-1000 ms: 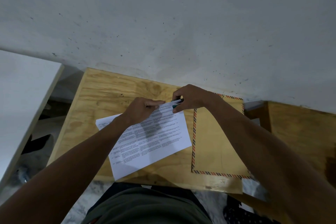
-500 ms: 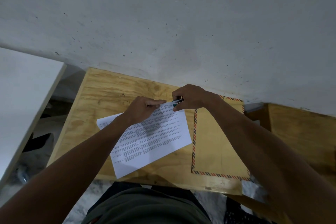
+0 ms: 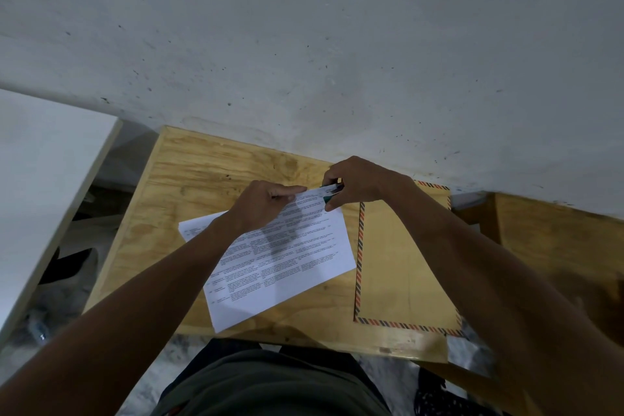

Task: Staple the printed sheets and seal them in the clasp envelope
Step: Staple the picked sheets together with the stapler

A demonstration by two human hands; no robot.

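The right hand point(image 3: 358, 182) has its fingers clamped on a small stapler point(image 3: 332, 191) at the far right corner of the printed sheets point(image 3: 280, 257), probably to bind them there. The left hand point(image 3: 261, 211) holds their far edge, forefinger stretched along it, likely against sliding. The clasp envelope point(image 3: 405, 263) lies just right of them on the plywood counter point(image 3: 209, 172), below a grey speckled wall point(image 3: 304, 44).

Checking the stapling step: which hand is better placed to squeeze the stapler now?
Right. The right hand grips the small green stapler on the far right corner of the white printed sheets; the left hand holds their far edge, away from it.
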